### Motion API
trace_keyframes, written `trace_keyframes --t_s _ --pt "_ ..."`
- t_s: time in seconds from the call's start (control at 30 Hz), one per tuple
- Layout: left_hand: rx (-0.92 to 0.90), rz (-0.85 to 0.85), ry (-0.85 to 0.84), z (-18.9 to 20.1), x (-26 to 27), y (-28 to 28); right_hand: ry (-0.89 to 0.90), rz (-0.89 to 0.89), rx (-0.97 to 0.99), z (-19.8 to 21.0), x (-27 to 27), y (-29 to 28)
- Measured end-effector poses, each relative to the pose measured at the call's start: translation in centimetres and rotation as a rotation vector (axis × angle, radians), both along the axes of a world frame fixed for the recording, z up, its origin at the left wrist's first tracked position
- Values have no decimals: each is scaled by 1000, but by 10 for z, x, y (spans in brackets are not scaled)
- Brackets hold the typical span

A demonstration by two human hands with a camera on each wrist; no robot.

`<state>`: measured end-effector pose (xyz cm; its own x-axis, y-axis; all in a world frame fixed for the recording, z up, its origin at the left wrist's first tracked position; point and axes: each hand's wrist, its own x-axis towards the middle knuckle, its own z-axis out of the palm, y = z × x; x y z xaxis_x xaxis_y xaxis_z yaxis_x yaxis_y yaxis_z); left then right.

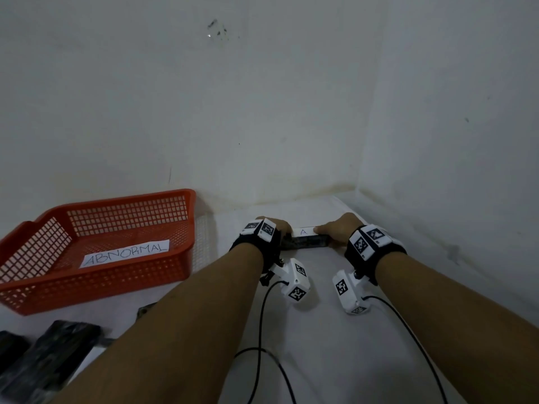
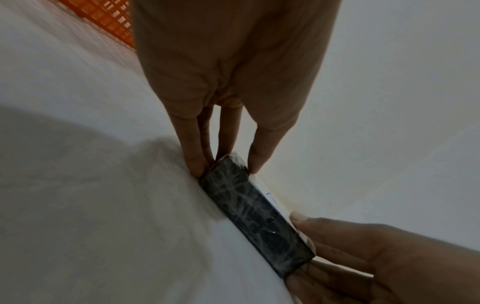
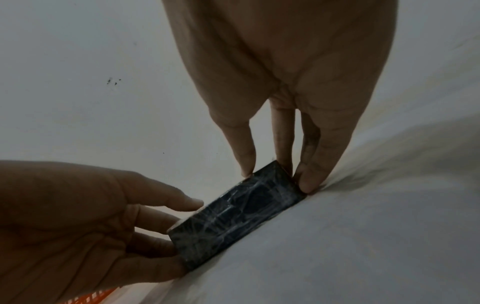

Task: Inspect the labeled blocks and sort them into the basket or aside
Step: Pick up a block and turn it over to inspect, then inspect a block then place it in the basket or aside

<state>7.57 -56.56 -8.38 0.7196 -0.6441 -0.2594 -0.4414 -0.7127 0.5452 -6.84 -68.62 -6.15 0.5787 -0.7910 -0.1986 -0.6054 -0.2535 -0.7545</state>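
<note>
A black block (image 1: 304, 242) with a white label marked "A" stands on edge on the white desk (image 1: 335, 330), to the right of the red basket (image 1: 96, 275) labelled "ABNORMAL". The left hand (image 1: 277, 228) and right hand (image 1: 339, 228) each pinch one end of it between fingertips (image 2: 193, 164) and thumb.

Right hand (image 3: 293, 86) reaching down, fingertips (image 3: 309, 181) pinching the far end of a dark wrapped block (image 3: 233, 214) — left hand (image 3: 85, 222) gripping the near end, block edge-on against white cloth (image 3: 363, 236).
</note>
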Motion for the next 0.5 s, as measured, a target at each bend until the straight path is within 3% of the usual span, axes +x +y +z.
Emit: trace_keyframes --t_s 0.27,0.4,0.5 --pt "-124 80 44 20 -16 17 55 87 -42 6 -5 -2" --pt "-195 135 17 47 -18 31 172 191 -264 33 -20 16" --pt "-211 121 -9 78 -28 52 161 235 -370 49 -30 39"
